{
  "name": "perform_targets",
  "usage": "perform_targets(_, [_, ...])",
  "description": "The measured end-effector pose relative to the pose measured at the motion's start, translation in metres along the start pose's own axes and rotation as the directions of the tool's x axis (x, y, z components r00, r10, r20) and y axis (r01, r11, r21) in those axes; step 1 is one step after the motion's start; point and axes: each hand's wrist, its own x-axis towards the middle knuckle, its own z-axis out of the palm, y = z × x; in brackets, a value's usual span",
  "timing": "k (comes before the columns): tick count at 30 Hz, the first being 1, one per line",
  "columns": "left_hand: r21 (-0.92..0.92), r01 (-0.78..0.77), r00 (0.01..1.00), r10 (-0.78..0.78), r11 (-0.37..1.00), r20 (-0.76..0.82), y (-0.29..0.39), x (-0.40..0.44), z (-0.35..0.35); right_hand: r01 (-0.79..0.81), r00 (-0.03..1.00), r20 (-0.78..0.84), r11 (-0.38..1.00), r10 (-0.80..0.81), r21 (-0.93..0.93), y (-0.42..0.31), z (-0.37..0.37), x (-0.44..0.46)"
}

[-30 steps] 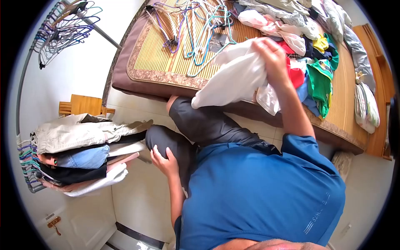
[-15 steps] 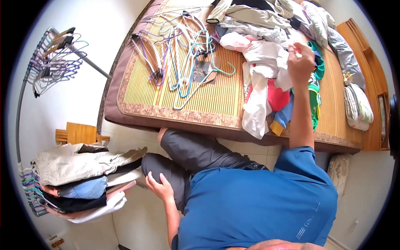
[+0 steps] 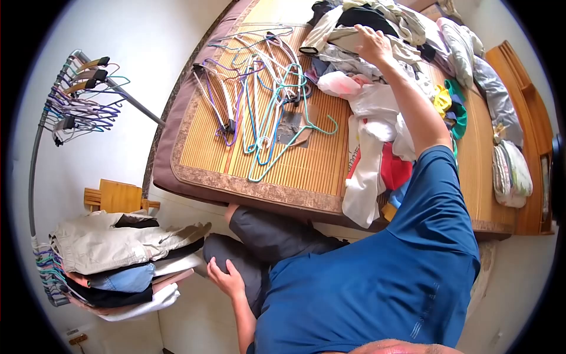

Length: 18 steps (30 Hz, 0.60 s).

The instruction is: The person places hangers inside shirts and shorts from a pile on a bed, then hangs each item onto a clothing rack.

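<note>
My right hand (image 3: pixel 372 48) is stretched over the heap at the back of the bed, its fingers apart above a beige garment (image 3: pixel 345 40); whether it touches the cloth is unclear. White clothing (image 3: pixel 362 197) lies nearer me, beside a red piece (image 3: pixel 395 168). Several tangled hangers (image 3: pixel 259 144) rest on the bed mat to the left of the clothes. My left hand (image 3: pixel 226 277) lies on my knee with its fingers spread and nothing in it.
A metal rack (image 3: pixel 33 171) at the left carries bare hangers (image 3: pixel 82 109) above and hung clothes (image 3: pixel 112 245) below. Behind these stands a wooden chair (image 3: pixel 121 194). Folded packs (image 3: pixel 512 174) and bedding (image 3: pixel 492 94) lie by the wooden headboard (image 3: pixel 527 118).
The white garment has left my right hand and lies on the pile. That hand has moved back and left to the beige clothes, its fingers now spread. My left hand has stayed on my knee.
</note>
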Motion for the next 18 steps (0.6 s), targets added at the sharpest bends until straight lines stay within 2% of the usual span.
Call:
perform_targets(4, [-0.003, 0.022, 1.0, -0.022, 1.0, 0.005, 0.007, -0.003, -0.001, 0.125, 0.987, -0.089, 0.99, -0.131, -0.069, -0.013, 0.019, 0.014])
perform_targets(6, [0.003, 0.038, 0.999, -0.038, 0.999, -0.006, 0.009, -0.004, -0.001, 0.119, 0.982, 0.174, 0.959, -0.075, -0.257, -0.013, 0.02, 0.024])
perform_targets(7, [0.007, 0.042, 0.999, -0.042, 0.999, -0.008, 0.01, -0.005, -0.001, 0.124, 0.981, 0.175, 0.959, -0.08, -0.254, -0.011, 0.022, 0.026])
perform_targets(9, [0.013, 0.049, 0.999, -0.049, 0.999, -0.01, 0.011, -0.004, -0.001, 0.02, 1.0, 0.001, 0.994, -0.02, -0.107, -0.007, 0.023, 0.031])
perform_targets(10, [0.016, 0.051, 0.999, -0.051, 0.999, -0.01, 0.011, -0.004, -0.001, -0.127, 0.99, 0.068, 0.992, 0.126, 0.021, -0.009, 0.008, 0.037])
perform_targets(11, [0.016, 0.055, 0.998, -0.055, 0.998, -0.013, 0.012, -0.004, 0.0, -0.288, 0.956, 0.093, 0.952, 0.279, 0.106, -0.001, 0.002, 0.051])
perform_targets(13, [0.023, 0.062, 0.998, -0.062, 0.998, 0.002, 0.015, -0.002, -0.001, -0.392, 0.905, 0.013, 0.824, 0.425, 0.409, 0.056, 0.017, 0.094])
perform_targets(14, [0.024, 0.063, 0.998, -0.063, 0.998, 0.002, 0.017, 0.0, -0.001, -0.446, 0.851, -0.021, 0.743, 0.525, 0.5, 0.071, -0.003, 0.107])
perform_targets(16, [0.031, 0.071, 0.997, -0.072, 0.997, 0.016, 0.021, 0.003, 0.002, -0.437, 0.709, -0.123, 0.57, 0.694, 0.696, 0.102, -0.048, 0.125])
perform_targets(18, [0.028, 0.064, 0.998, -0.065, 0.998, 0.025, 0.016, 0.004, 0.007, -0.194, 0.637, -0.28, 0.502, 0.718, 0.843, 0.117, -0.11, 0.114])
